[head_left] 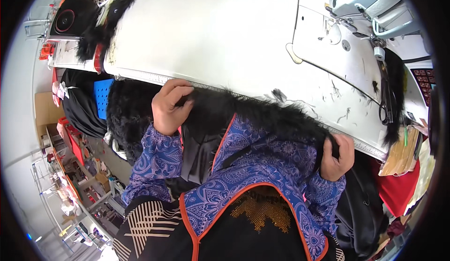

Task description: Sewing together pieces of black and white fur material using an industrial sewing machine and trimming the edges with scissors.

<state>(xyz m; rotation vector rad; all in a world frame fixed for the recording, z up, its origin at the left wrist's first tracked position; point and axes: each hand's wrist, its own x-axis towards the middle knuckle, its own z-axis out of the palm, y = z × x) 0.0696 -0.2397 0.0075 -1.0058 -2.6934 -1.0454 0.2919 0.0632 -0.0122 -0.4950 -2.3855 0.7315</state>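
A strip of black fur point(267, 112) stretches along the front edge of the white sewing table point(201, 36), beside a measuring scale point(161, 78) that runs on that edge. My left hand point(172, 105) has its fingers curled over the strip's left end. At the other end, lower and to the right, my right hand point(336, 157) is closed on the fur with bent fingers. Part of each hand's grip is hidden by the fur and the fingers themselves. Dark smooth cloth point(201, 151) hangs below my left hand.
A sewing machine point(370, 3) stands at the far right of the table. Black-handled scissors point(385, 108) lie near the right edge, with loose fur tufts point(337, 92) nearby. More black fur point(129, 113) hangs at the left, beside a blue perforated panel point(103, 98). A speaker point(70, 19) sits at upper left.
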